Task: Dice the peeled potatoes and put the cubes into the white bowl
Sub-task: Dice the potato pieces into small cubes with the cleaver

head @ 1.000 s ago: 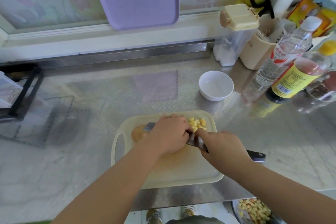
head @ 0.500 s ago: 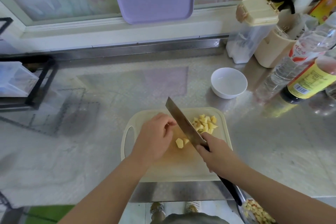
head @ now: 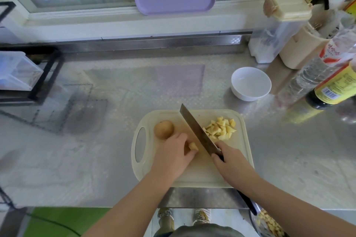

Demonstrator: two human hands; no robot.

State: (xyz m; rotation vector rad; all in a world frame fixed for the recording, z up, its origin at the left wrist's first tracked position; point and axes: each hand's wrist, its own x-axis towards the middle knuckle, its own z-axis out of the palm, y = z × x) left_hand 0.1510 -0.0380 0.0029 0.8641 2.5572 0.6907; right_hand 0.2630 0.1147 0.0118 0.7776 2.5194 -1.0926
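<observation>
Partway done. Pinches a potato piece [head: 193,146] in the left hand [head: 171,157], just left of the knife [head: 198,131]; grips its handle in the right hand [head: 231,161]. Remaining: whole potato [head: 163,129] uncut, cubes [head: 221,128] heaped on the board [head: 202,171], white bowl [head: 248,96] empty.

On the steel desk [head: 289,150], a cream plastic cutting board [head: 200,174] lies at the near edge. On the board, a round peeled potato [head: 163,129] sits at the left and a heap of yellow potato cubes [head: 221,129] at the right. The steel cleaver [head: 196,131] slants between them. The left grip [head: 173,158] holds a small potato chunk [head: 193,146] just left of the blade; the right grip [head: 231,161] holds the handle. The round white bowl [head: 251,83] stands behind the board's right corner, apart from it. A clear plastic bottle [head: 316,71] and a dark yellow-labelled bottle [head: 335,88] stand right of the bowl. A black wire rack [head: 48,75] stands far left.
</observation>
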